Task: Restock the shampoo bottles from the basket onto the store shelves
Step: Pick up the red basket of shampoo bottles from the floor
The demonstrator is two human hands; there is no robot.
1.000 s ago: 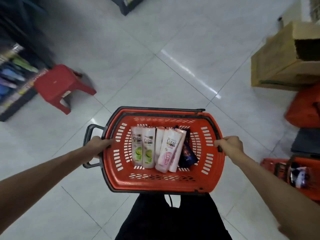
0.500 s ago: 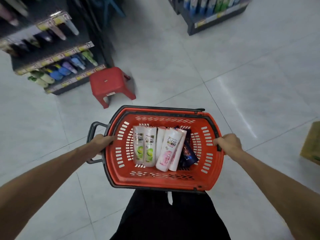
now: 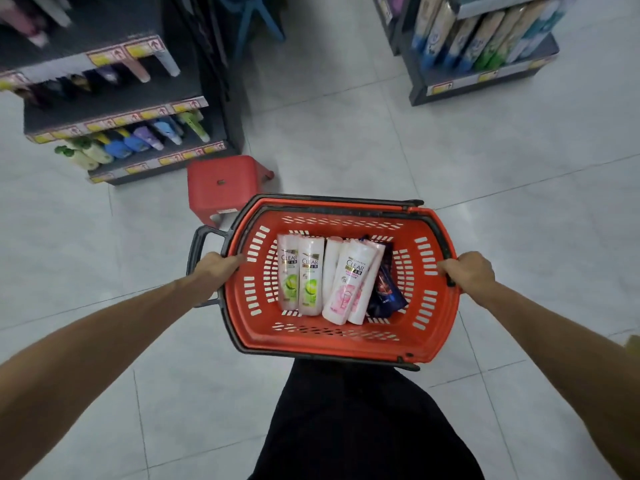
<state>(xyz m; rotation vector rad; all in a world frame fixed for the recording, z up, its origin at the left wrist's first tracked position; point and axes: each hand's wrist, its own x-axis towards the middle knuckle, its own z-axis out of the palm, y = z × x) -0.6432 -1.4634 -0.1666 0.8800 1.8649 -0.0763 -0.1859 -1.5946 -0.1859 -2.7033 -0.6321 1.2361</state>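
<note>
I carry a red plastic basket point(image 3: 429, 327) in front of me, above the tiled floor. My left hand point(image 3: 216, 271) grips its left rim and my right hand point(image 3: 467, 271) grips its right rim. Inside lie two white shampoo bottles with green labels point(image 3: 300, 275), white bottles with pink labels point(image 3: 349, 282) and a dark blue bottle point(image 3: 386, 285) at the right. Dark store shelves point(image 3: 114, 116) with coloured bottles stand at the upper left.
A red plastic stool point(image 3: 221, 183) stands on the floor just beyond the basket, beside the left shelves. A second shelf unit point(image 3: 485, 46) with packaged goods stands at the upper right. An aisle of grey tiles runs between them. Blue chair legs point(image 3: 256, 19) show at the top.
The view has swung: the shelves and the red stool have come closer and toward the middle, the cardboard boxes at the right have left view. Both hands keep their hold on the basket.
</note>
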